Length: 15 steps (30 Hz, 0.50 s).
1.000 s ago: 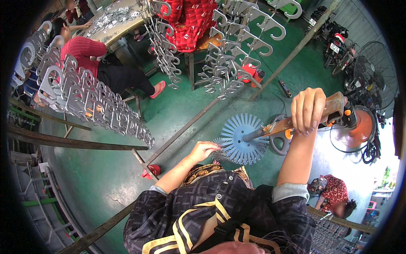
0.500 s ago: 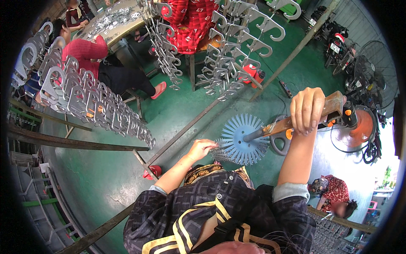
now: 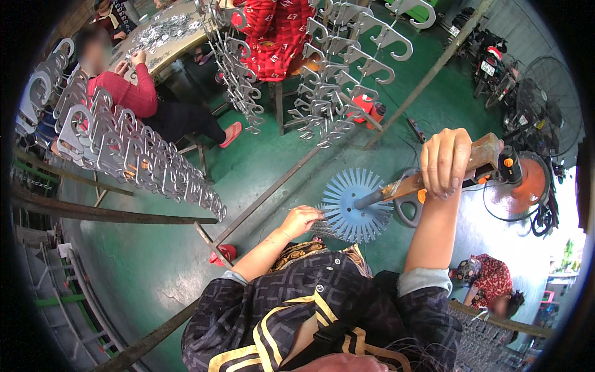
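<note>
A blue slotted disc (image 3: 343, 214) sits in front of me, with narrow blades fanned all round it. A dark round shaft (image 3: 370, 198) stands at its middle and joins a rusty metal bar (image 3: 406, 186). My right hand (image 3: 445, 162) is closed over that bar, fingers wrapped across its top. At the left rim of the disc, my left hand (image 3: 302, 220) has its fingers pinched together; whatever they may hold is too small to make out. Below this hand and partly behind the disc hang small grey metal pieces (image 3: 325, 230), their shape unclear.
Grey metal hooks (image 3: 350, 62) hang in strings ahead, and more flat hooked parts (image 3: 133, 152) hang at left. Metal rails (image 3: 273, 186) cross the green floor. A fan (image 3: 533, 186) stands at right. People sit at a parts-covered table (image 3: 170, 53); another person (image 3: 493, 282) is lower right.
My left hand has turned slightly and shifted a little at the disc's rim. My right hand keeps its grip. The seated person in red has raised both hands.
</note>
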Each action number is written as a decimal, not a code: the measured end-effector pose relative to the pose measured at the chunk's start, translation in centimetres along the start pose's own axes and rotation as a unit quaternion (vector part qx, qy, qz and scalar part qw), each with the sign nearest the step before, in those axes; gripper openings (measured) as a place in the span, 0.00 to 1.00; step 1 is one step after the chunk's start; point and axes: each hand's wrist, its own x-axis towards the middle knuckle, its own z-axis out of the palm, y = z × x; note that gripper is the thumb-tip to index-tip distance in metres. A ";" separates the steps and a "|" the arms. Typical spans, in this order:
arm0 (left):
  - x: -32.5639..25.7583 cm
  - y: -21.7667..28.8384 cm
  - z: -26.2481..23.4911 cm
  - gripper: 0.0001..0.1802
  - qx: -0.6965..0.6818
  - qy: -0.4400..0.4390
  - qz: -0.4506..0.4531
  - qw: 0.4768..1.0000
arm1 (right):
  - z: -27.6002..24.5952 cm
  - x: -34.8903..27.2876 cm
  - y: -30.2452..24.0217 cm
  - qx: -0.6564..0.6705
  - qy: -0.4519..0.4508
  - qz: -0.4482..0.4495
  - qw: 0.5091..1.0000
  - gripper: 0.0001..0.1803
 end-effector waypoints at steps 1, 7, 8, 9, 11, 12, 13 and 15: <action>0.1 0.0 0.0 0.10 0.003 -0.003 -0.001 1.000 | 0.4 0.0 0.2 -0.002 0.020 -0.008 1.000 0.42; 0.5 0.4 -0.5 0.12 -0.011 -0.009 -0.008 1.000 | 0.4 -0.2 0.1 -0.006 0.033 -0.017 0.999 0.45; 0.4 0.4 -0.7 0.12 -0.004 -0.011 -0.007 1.000 | 0.3 -0.1 0.1 -0.004 0.026 -0.017 0.999 0.45; 0.4 0.6 -0.9 0.13 0.004 -0.011 -0.007 1.000 | 0.2 -0.1 0.2 -0.002 0.019 -0.017 1.000 0.45; 0.5 1.5 -2.2 0.12 0.035 -0.018 -0.004 0.999 | -0.4 -0.1 0.1 0.003 -0.009 -0.009 1.000 0.42; 0.4 2.4 -3.1 0.12 0.058 -0.026 -0.002 0.998 | -0.5 0.1 0.0 0.000 -0.028 -0.002 1.000 0.40; 0.7 3.6 -4.7 0.11 0.085 -0.033 0.001 0.996 | -0.8 0.0 -0.1 0.004 -0.038 -0.002 0.999 0.40; 1.2 6.4 -8.7 0.15 0.133 -0.133 0.006 0.982 | -1.2 -0.8 -0.4 0.021 -0.049 -0.004 0.999 0.44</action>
